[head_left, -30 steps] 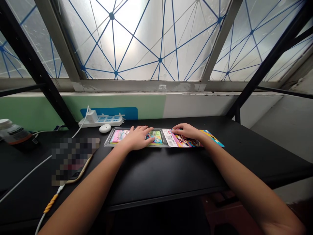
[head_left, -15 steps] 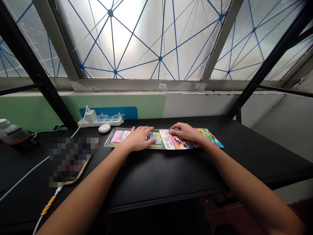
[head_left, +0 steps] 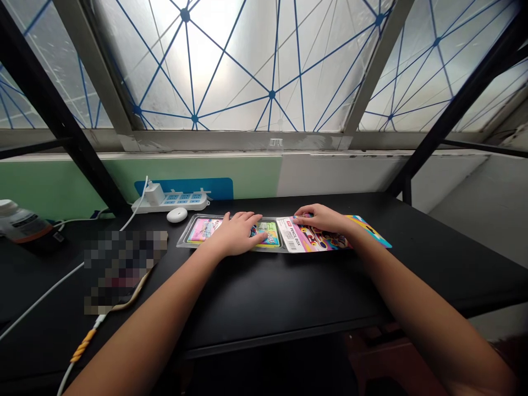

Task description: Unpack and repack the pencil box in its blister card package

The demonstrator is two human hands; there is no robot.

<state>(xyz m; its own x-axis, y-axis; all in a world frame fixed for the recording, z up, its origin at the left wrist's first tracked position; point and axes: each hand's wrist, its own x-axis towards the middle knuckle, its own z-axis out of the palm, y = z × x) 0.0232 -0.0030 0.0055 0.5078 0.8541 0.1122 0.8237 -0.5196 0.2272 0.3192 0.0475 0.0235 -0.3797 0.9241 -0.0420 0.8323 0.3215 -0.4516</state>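
My left hand (head_left: pixel 239 235) lies spread and flat over the middle of a clear plastic blister tray (head_left: pixel 183 235), fingers apart. Colourful printed items, among them a pink one (head_left: pixel 204 229) at the left and a green-yellow one (head_left: pixel 270 231), show in the tray on either side of the hand. At the tray's right end lies a bright printed cardboard backing card (head_left: pixel 292 240) marked "PENCIL BOX". The thumb and curled fingers of my right hand (head_left: pixel 319 218) grip its far edge. Part of the card is hidden under that hand and wrist.
A white power strip (head_left: pixel 185 202) with a plugged-in charger stands against the wall. Close by is a small white round case (head_left: pixel 177 215). Further left are a bottle (head_left: pixel 27 225), a blurred dark object (head_left: pixel 124 269) and white cables on the black desk (head_left: pixel 280 302).
My right hand has drawn the card to the right, so more of the tray's right end shows. My left hand stays over the tray.
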